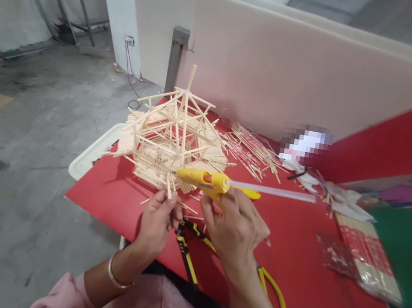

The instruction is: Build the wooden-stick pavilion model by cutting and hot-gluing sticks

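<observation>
The stick model stands on the table, loose sticks right of it.

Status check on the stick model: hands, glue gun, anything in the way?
Left hand pinching stick. Right hand gripping glue gun, nozzle at stick model. Pliers under hands.

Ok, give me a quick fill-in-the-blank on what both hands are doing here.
1. The right hand holds a yellow ____ gun.
2. The left hand pinches a thin wooden ____.
3. The stick model stands on a ____ sheet.
4. The left wrist wears a ____.

Missing words: glue; stick; red; bangle
</observation>
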Demonstrator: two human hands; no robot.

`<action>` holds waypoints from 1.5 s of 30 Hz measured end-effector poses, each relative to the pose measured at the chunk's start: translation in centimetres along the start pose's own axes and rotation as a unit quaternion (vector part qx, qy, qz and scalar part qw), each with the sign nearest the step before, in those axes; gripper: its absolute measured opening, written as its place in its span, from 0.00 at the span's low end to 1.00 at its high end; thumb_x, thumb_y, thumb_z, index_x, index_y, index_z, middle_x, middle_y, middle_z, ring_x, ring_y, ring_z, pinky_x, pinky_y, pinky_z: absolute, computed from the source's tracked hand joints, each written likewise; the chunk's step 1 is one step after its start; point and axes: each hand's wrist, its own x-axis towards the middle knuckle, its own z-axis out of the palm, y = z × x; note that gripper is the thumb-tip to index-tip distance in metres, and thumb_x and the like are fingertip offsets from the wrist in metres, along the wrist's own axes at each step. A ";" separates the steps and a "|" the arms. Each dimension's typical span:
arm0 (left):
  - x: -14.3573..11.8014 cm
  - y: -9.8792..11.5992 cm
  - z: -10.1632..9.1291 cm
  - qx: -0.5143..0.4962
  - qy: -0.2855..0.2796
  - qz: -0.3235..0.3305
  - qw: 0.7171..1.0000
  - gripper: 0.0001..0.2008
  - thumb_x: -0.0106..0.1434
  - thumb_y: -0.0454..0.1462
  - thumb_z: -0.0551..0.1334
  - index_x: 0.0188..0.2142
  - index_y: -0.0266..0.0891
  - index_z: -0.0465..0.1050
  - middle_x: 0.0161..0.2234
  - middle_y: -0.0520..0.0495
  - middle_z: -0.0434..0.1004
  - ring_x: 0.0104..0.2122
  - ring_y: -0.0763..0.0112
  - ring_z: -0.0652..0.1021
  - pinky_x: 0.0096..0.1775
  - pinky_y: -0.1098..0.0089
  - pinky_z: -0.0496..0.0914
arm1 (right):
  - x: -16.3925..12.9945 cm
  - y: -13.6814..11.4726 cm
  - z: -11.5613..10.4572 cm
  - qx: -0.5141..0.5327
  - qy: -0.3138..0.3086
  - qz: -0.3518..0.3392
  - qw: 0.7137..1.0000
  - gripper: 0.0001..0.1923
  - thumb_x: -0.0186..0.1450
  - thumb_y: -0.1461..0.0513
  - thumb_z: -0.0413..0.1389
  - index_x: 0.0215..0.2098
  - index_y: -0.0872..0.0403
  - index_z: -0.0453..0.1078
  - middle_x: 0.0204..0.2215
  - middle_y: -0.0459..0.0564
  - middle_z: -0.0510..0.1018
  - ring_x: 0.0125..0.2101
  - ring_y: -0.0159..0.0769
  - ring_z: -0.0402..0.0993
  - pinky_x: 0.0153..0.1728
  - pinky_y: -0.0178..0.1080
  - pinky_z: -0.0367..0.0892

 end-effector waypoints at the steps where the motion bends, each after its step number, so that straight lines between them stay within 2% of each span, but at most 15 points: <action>1: 0.0 0.0 0.0 0.000 0.001 0.000 1.000 0.18 0.52 0.47 0.69 0.27 0.37 0.68 0.16 0.55 0.69 0.15 0.82 0.65 0.17 0.81 0.55 | 0.0 0.0 0.1 0.000 0.000 0.000 1.000 0.10 0.62 0.59 0.57 0.41 0.54 0.70 0.26 0.46 0.75 0.26 0.32 0.68 0.28 0.34 0.58; 11: -0.2 0.1 0.1 0.007 0.007 0.000 1.000 0.18 0.52 0.47 0.69 0.27 0.37 0.67 0.16 0.56 0.68 0.14 0.82 0.64 0.17 0.80 0.55 | 0.1 0.0 -0.1 0.017 -0.009 -0.002 1.000 0.08 0.61 0.60 0.57 0.39 0.54 0.70 0.27 0.47 0.76 0.27 0.32 0.69 0.29 0.34 0.59; 16: -0.1 0.1 0.1 0.010 0.007 0.003 1.000 0.18 0.52 0.48 0.69 0.27 0.37 0.67 0.15 0.55 0.68 0.14 0.82 0.64 0.16 0.80 0.54 | 0.0 0.1 -0.1 0.012 -0.010 0.001 1.000 0.10 0.62 0.60 0.57 0.42 0.54 0.70 0.28 0.47 0.76 0.26 0.32 0.69 0.28 0.34 0.59; 23: 0.1 0.1 0.1 0.006 0.003 0.003 1.000 0.18 0.51 0.48 0.70 0.26 0.37 0.67 0.15 0.55 0.68 0.14 0.82 0.64 0.16 0.80 0.54 | -0.1 0.2 0.0 0.013 -0.004 0.002 1.000 0.07 0.62 0.59 0.57 0.37 0.53 0.71 0.26 0.46 0.76 0.26 0.32 0.69 0.27 0.34 0.58; 32: 0.4 -0.1 0.2 0.004 0.000 -0.002 1.000 0.19 0.50 0.49 0.70 0.26 0.37 0.67 0.14 0.56 0.68 0.13 0.83 0.63 0.16 0.81 0.53 | -1.0 0.7 -0.8 0.010 0.005 0.002 1.000 0.08 0.61 0.59 0.58 0.37 0.54 0.70 0.25 0.46 0.75 0.25 0.31 0.68 0.25 0.33 0.57; 45: 0.7 -0.4 0.2 0.002 -0.010 0.002 1.000 0.18 0.53 0.48 0.69 0.27 0.37 0.66 0.15 0.56 0.68 0.14 0.82 0.65 0.16 0.80 0.53 | -1.6 1.0 -1.6 0.021 -0.019 0.001 1.000 0.05 0.61 0.60 0.58 0.33 0.53 0.69 0.21 0.43 0.71 0.23 0.30 0.64 0.25 0.33 0.55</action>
